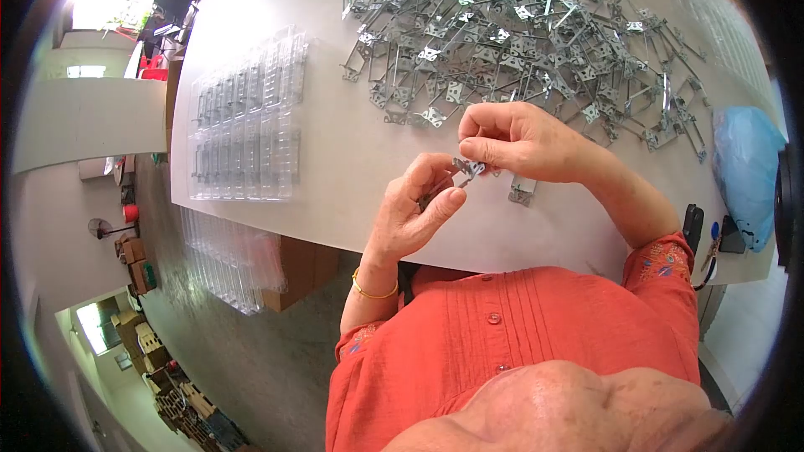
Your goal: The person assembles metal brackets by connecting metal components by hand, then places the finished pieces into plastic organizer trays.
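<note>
Between my two hands, over the near part of the table, is a small metal bracket (471,169) with a flat plate and a thin arm. My left hand (416,205) grips it between thumb and fingers, and part of it is hidden behind them. My right hand (515,141) is closed in a pinch just above the bracket's plate end; what its fingertips hold, if anything, is too small to name. Another metal bracket (521,191) lies on the table just below my right wrist. Beyond my hands spreads a large heap of similar metal brackets (502,42).
Clear plastic trays (243,155) with metal parts lie on the left of the white table (335,159). More clear trays (230,264) are stacked below its edge beside a cardboard box (306,268). A blue plastic bag (745,172) sits at the right.
</note>
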The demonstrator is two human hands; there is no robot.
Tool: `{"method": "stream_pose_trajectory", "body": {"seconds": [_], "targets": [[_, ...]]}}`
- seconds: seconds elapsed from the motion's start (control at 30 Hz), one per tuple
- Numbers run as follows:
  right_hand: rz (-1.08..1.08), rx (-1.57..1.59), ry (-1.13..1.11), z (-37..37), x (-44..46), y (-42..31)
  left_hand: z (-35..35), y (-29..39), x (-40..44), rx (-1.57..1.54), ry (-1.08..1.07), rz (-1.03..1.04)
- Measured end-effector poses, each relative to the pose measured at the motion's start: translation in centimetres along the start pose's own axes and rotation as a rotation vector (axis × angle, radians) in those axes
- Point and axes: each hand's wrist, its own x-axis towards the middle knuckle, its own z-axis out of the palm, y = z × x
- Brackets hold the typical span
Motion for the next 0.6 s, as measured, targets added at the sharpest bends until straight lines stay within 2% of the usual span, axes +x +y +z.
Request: {"method": "stream_pose_trajectory", "body": {"seconds": [0.03,0.17,0.23,0.33,0.43,0.53,0.6], "targets": [[-0.057,-0.106,-0.003,-0.2,0.0,0.2,0.0,0.1,-0.1,0.011,-0.009,-0.015],[-0.126,-0.106,0.142,0.0,-0.2,-0.2,-0.3,1.0,0.1,0.144,-0.187,-0.101],[-0.206,-0.086,0.276,-0.1,-0.1,-0.4,0.4,0.7,-0.2,-0.077,-0.119,-0.115],[-0.238,0.218,0.307,-0.4,-0.2,-1.1,0.8,-0.8,0.0,-0.426,0.064,-0.16],[-0.318,0.292,0.291,0.2,-0.4,-1.4,-0.2,-1.1,0.8,-0.7,0.166,-0.191],[-0.424,0.239,0.269,0.9,-0.1,-0.3,-0.7,-1.2,0.9,-0.925,0.036,-0.169],[-0.489,0.172,0.268,1.4,0.1,0.5,-0.2,-0.5,1.1,-0.916,0.075,-0.202]]}}
